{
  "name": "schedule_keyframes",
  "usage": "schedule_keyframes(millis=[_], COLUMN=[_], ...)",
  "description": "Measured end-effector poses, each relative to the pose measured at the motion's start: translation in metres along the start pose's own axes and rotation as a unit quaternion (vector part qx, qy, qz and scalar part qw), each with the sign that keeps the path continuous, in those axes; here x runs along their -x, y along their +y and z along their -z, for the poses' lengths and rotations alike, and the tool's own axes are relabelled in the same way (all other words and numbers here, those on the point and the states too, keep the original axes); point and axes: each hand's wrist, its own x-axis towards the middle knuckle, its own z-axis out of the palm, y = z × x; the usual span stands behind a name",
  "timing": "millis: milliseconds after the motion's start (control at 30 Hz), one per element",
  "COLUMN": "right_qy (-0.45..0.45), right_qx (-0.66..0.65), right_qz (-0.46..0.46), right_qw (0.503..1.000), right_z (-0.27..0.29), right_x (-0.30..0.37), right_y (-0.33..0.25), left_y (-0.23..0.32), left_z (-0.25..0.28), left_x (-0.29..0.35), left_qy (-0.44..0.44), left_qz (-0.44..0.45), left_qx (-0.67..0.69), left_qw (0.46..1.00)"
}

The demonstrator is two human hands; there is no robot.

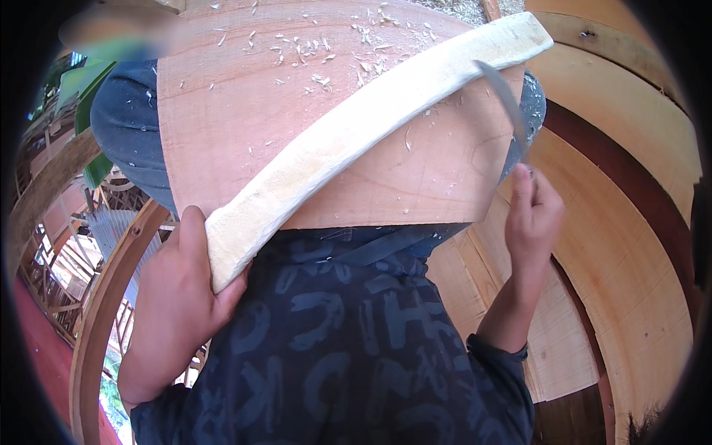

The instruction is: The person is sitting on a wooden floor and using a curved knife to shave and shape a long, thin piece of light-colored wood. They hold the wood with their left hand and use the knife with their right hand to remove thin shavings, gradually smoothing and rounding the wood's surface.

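Head view: the left hand clamps the near end of a pale curved piece slanting away rightward across a board, while the right hand, nearer the far end, has fingers closed on a knife angled toward its lower edge.

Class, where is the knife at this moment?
In the head view, the knife is at the upper right, in the person's right hand, its tip overlapping the pale curved piece near that piece's far end; contact is unclear.
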Motion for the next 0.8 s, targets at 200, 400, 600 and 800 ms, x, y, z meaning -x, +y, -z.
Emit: schedule_keyframes(millis=[200,400,600,800], right_qy=[-0.085,-0.078,-0.072,-0.07], right_qx=[0.021,0.075,0.079,0.079], right_qz=[0.053,0.067,0.06,0.11], right_qw=[0.995,0.992,0.992,0.988], right_z=[-0.02,-0.013,-0.016,-0.022], right_x=[0.004,-0.008,-0.008,0.008], right_y=[-0.028,-0.025,-0.024,-0.043], left_y=[0.002,0.003,0.0,-0.002], left_z=[0.001,0.001,0.001,0.0], left_x=[-0.002,-0.002,-0.001,-0.004], left_qy=[-0.013,-0.003,0.002,-0.016], left_qz=[0.019,0.009,0.004,0.03], left_qx=[0.007,0.004,0.011,0.022], left_qw=[1.0,1.0,1.0,0.999])
